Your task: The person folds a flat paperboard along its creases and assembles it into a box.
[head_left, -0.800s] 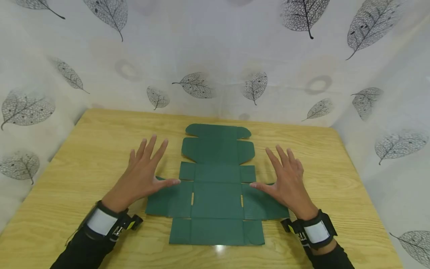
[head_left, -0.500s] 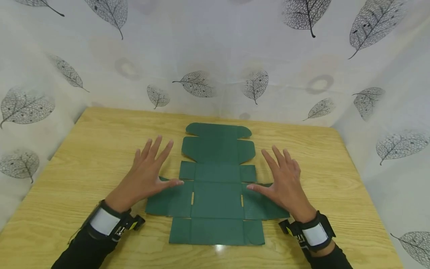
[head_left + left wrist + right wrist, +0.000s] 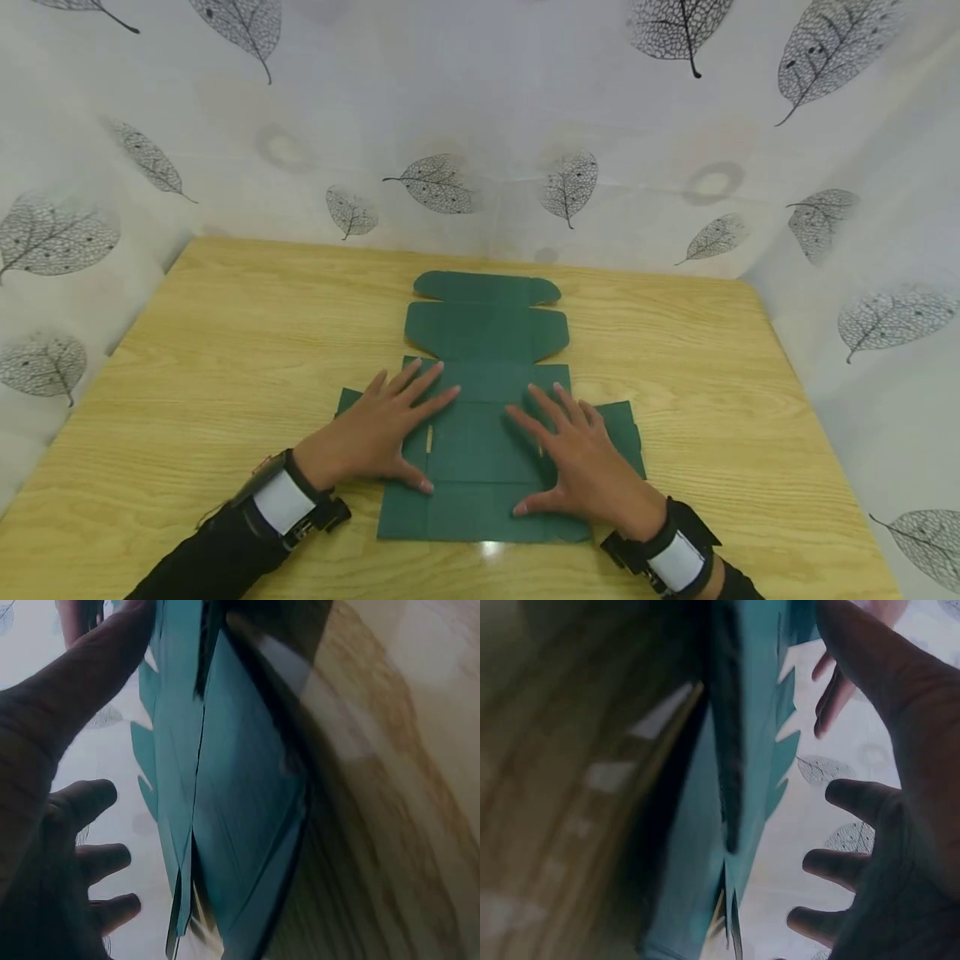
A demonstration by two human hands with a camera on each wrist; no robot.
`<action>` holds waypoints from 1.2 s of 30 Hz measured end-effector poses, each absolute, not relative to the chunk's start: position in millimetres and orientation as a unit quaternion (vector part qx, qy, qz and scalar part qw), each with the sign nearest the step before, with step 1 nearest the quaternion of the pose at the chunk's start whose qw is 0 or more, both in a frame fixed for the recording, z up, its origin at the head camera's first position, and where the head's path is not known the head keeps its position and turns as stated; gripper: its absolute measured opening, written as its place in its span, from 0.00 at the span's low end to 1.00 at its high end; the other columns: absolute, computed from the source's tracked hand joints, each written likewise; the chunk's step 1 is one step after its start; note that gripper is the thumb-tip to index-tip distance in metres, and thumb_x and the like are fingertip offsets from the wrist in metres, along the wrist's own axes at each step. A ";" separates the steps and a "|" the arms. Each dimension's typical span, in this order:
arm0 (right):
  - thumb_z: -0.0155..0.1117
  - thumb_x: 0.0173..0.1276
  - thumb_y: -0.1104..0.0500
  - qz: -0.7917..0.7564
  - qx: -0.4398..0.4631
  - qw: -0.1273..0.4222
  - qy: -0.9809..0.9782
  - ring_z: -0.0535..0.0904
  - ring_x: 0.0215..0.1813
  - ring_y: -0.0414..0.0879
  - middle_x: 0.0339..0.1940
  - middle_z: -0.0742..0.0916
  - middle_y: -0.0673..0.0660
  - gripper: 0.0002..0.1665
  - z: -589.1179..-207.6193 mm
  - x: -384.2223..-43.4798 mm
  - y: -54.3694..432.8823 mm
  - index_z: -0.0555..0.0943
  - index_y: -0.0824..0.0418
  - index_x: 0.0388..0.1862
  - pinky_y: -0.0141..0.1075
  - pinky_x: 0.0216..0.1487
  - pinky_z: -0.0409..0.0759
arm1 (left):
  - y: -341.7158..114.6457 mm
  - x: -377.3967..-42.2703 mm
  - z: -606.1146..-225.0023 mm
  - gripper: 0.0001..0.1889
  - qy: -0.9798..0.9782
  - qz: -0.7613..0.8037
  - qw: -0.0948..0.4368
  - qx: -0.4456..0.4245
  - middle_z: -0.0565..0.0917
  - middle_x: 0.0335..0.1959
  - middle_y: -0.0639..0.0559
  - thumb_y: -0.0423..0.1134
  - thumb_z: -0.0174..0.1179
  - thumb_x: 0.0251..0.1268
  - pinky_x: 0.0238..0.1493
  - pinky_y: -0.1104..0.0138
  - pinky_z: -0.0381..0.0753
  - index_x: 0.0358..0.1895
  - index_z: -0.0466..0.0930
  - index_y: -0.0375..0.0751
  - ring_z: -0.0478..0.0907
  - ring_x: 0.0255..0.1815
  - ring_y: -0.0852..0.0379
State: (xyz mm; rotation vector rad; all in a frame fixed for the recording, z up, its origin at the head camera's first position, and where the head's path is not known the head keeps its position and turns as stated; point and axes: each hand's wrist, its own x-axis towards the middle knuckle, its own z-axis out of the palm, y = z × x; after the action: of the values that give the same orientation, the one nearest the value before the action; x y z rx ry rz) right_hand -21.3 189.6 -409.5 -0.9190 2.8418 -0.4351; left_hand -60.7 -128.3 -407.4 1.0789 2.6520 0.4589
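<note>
Flat on the table lies an unfolded green cardboard box (image 3: 487,446), creased into panels with side flaps and a rounded tuck end at the far side. My left hand (image 3: 386,429) spreads its fingers over the box's left part, thumb low near the front panel. Over the right part is my right hand (image 3: 577,458), fingers also spread and thumb at the front panel. Both hands hide much of the side flaps. In the left wrist view the left thumb (image 3: 82,682) reaches across the cardboard; the right wrist view shows the right thumb (image 3: 885,660) likewise. Neither hand grips anything.
The wooden table (image 3: 247,333) extends around the cardboard on all sides. Behind and beside it hangs a pale curtain (image 3: 480,100) printed with dark leaf skeletons. Each wrist wears a black strap with a small camera.
Both hands have moved inward and toward the body, from above the outer sides of the cardboard to over its middle panels. The cardboard stays in place.
</note>
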 end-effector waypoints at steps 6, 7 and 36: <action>0.76 0.42 0.24 -0.136 -0.319 0.127 0.929 0.56 0.77 0.71 0.79 0.63 0.65 0.67 -415.7 -16.5 187.1 0.65 0.49 0.79 0.71 0.64 0.62 | -127.2 -57.0 -407.6 0.61 0.906 0.141 0.159 0.366 0.53 0.80 0.35 0.68 0.77 0.38 0.66 0.28 0.57 0.78 0.61 0.45 0.48 0.79 0.29; 0.76 0.42 0.24 -0.134 -0.321 0.132 0.928 0.56 0.77 0.71 0.80 0.63 0.64 0.67 -416.4 -16.3 186.8 0.65 0.49 0.79 0.71 0.64 0.62 | -127.1 -56.4 -407.9 0.61 0.906 0.138 0.158 0.367 0.54 0.80 0.34 0.68 0.77 0.38 0.65 0.28 0.57 0.78 0.62 0.45 0.49 0.79 0.29; 0.78 0.39 0.28 -0.154 -0.393 0.178 0.889 0.52 0.80 0.68 0.81 0.61 0.61 0.68 -412.6 -54.3 209.3 0.64 0.47 0.79 0.71 0.68 0.55 | -135.7 -65.2 -396.2 0.67 0.894 0.096 0.198 0.391 0.51 0.80 0.31 0.62 0.83 0.27 0.71 0.41 0.62 0.79 0.59 0.45 0.50 0.79 0.31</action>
State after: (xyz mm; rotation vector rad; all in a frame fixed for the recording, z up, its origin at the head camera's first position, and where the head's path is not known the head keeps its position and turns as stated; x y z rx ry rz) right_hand -54.3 209.3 -412.6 -1.1131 2.5144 -0.4355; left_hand -65.2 -135.7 -396.2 1.0927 2.5010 0.2686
